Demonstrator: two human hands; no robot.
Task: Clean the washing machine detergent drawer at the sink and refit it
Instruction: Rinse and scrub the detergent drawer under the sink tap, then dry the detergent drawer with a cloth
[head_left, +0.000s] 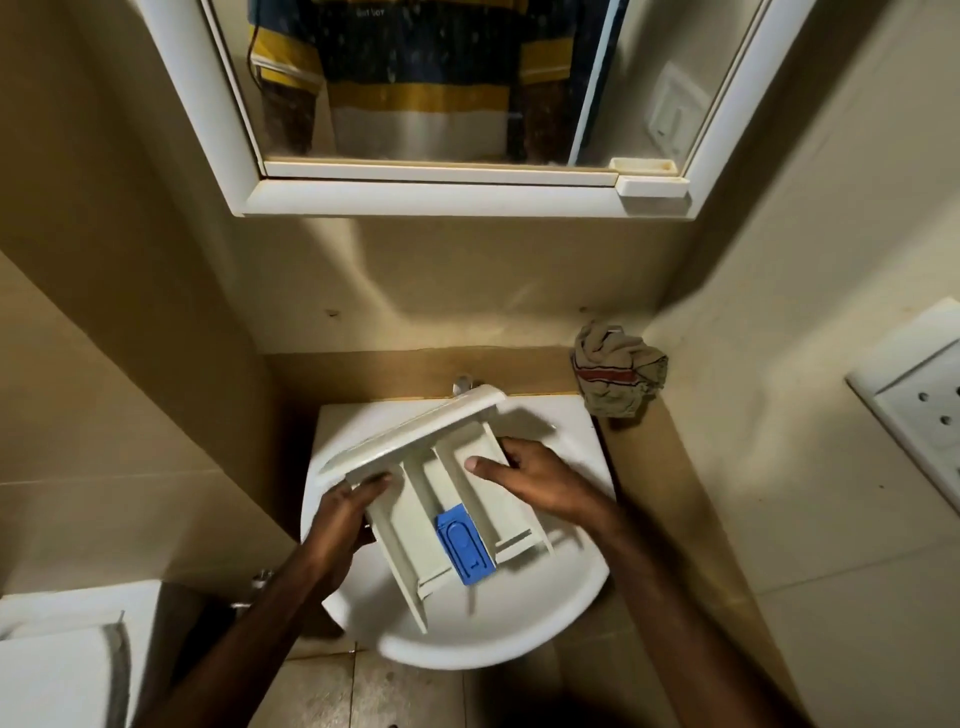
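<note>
Detergent drawer (457, 499) held over the sink (571, 587), head view. You carry the drawer between both hands above the basin, its front panel tipped up toward 11 o'clock under the tap (462, 385) and its open rear end pointing toward 5 o'clock; the long axis therefore runs diagonally across the bowl. The blue insert (465, 548) sits in the middle compartment, near the rear end. Your left hand (340, 525) grips the drawer's 9 o'clock side wall, fingers curled round the edge just behind the front panel. Your right hand (535, 475) holds the 3 o'clock side wall, thumb laid flat on the top edge and the remaining fingers wrapped out of sight beneath. Both hands are already on the drawer, so neither is nearer; judging from the pose, the coming move is to bring the compartments under the tap at 12 o'clock, which calls for a short push along the long axis. No water can be seen running. The basin is a white rounded bowl against a beige wall. A crumpled cloth (618, 376) lies at 1 o'clock, in the corner of the ledge, near the right hand but well apart from the drawer. A mirrored cabinet (441, 200) hangs overhead at 12 o'clock, and a wall socket (919, 400) sits at 3 o'clock.
</note>
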